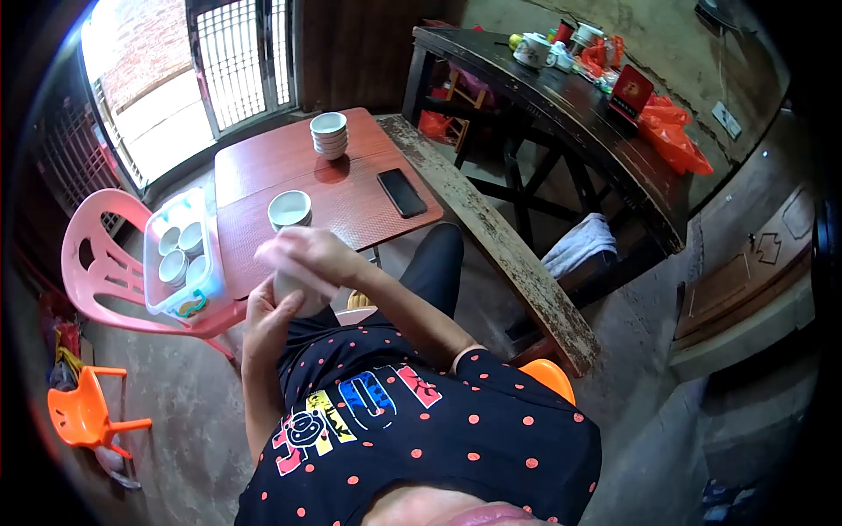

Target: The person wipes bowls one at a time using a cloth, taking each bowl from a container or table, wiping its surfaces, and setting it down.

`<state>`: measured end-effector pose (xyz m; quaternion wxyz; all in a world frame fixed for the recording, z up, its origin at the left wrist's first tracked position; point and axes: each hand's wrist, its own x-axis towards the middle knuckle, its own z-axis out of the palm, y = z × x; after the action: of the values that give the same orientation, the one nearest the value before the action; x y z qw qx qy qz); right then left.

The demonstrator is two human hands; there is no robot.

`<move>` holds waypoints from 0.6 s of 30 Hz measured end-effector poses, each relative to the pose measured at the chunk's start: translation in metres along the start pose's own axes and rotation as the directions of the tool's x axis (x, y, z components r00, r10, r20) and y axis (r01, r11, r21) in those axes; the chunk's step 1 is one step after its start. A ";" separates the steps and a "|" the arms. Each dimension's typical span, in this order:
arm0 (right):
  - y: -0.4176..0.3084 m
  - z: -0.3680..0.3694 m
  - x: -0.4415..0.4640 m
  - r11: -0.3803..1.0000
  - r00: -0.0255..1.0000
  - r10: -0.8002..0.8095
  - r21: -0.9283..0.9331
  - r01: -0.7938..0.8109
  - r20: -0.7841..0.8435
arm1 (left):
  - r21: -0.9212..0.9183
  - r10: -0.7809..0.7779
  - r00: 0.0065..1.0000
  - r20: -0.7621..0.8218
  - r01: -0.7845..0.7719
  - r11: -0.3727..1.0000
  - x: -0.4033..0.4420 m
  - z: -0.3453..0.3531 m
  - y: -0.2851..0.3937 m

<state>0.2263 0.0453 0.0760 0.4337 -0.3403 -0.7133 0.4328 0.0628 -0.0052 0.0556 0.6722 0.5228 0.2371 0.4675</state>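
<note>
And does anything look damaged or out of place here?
The bench looks worn, its surface patchy and flaking. A towel hangs low beneath the dark table, an odd spot for it. No spill shows.

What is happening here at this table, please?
Someone is seated at the red table. The left hand holds a pale thing, perhaps a bowl, with the right hand over it; motion blur hides the details. On the table are a stack of bowls, at least one more bowl nearer the hands, and a phone. More bowls sit in the clear box.
</note>
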 end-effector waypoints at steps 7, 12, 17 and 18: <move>-0.032 0.017 -0.010 0.832 0.945 -0.303 -0.519 0.197 -0.126 | 0.297 0.028 1.000 0.006 -0.029 0.955 -0.001 -0.012 -0.021; 0.008 0.012 -0.006 0.985 0.967 -0.017 0.164 0.061 -0.254 | 0.264 0.127 0.992 0.004 -0.124 0.956 0.003 0.011 -0.012; -0.004 0.047 -0.046 0.731 0.830 -0.513 -0.617 0.291 -0.217 | 0.612 0.330 0.928 -0.172 -0.161 0.774 -0.002 -0.006 -0.037; -0.002 0.046 -0.046 0.683 0.827 -0.540 -0.654 0.325 -0.153 | 0.634 0.354 0.930 -0.100 -0.214 0.743 0.000 -0.007 -0.034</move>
<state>0.2017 -0.0099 0.0515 0.5075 -0.3466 -0.7889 0.0017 0.0699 -0.0020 0.0217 0.3569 0.6887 0.3636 0.5158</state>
